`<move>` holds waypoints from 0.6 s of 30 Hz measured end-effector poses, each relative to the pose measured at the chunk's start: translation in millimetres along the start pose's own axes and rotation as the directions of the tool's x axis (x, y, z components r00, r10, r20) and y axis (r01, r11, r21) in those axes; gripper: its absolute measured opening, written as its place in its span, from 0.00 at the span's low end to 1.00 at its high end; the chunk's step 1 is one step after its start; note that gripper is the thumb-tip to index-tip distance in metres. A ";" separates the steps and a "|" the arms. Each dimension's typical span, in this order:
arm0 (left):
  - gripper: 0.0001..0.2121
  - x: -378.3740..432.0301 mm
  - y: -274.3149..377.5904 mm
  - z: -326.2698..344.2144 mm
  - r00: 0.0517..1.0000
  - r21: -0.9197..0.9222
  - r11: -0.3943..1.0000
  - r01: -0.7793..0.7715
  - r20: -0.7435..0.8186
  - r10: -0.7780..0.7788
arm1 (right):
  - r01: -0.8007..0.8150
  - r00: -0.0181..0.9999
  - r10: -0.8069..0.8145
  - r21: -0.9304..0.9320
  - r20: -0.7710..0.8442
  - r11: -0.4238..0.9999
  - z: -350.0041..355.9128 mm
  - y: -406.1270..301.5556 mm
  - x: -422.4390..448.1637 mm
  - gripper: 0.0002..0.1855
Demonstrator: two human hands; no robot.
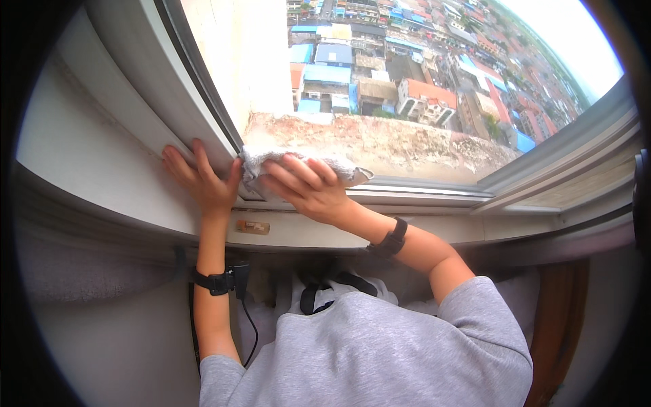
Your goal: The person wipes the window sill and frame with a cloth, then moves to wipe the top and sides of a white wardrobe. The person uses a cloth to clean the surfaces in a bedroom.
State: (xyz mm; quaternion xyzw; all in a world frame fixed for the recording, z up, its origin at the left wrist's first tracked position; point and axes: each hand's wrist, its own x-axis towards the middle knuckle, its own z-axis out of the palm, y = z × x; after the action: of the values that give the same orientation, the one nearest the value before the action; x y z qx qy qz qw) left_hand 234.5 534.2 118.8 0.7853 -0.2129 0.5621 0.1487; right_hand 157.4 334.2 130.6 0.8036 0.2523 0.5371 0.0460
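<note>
My right hand (310, 191) presses a pale grey cloth (254, 163) against the lower left corner of a window, its fingers spread over the fabric. The cloth's free end sticks out to the right of my fingers. My left hand (206, 183) rests with spread fingers on the white window frame (203, 107) at the left, its thumb beside the cloth's left edge. Whether the thumb touches the cloth is hard to tell. Beyond the hands is the window glass (386, 147), with rooftops far below.
A small orange-brown object (253, 227) lies on the white sill (305, 231) below my hands. The window track (417, 196) runs to the right. A cable (254, 330) hangs from the device strapped to my left forearm. Brown wood (557, 325) stands at the lower right.
</note>
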 end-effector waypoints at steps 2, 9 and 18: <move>0.38 -3.7 -3.9 -0.4 1.000 0.009 1.000 -0.010 0.009 0.010 | 0.021 0.996 -0.028 0.079 0.084 0.997 8.7 -13.9 -14.3 0.19; 0.33 -11.5 -5.6 -1.7 0.997 -0.064 0.998 0.028 -0.067 -0.033 | -0.299 0.954 0.293 0.189 0.056 0.936 -50.1 31.3 -18.2 0.23; 0.29 25.8 24.0 -8.9 0.981 -0.036 0.999 -0.010 -0.193 0.003 | -0.614 0.694 0.583 0.076 -0.423 0.786 -169.3 181.3 -85.1 0.26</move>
State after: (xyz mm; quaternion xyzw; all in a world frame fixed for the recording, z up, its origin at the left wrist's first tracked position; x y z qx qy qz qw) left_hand 222.3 513.2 146.0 0.7237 -0.2101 0.6319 0.1811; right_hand 46.7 104.7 192.5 0.7026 -0.0385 0.6926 -0.1586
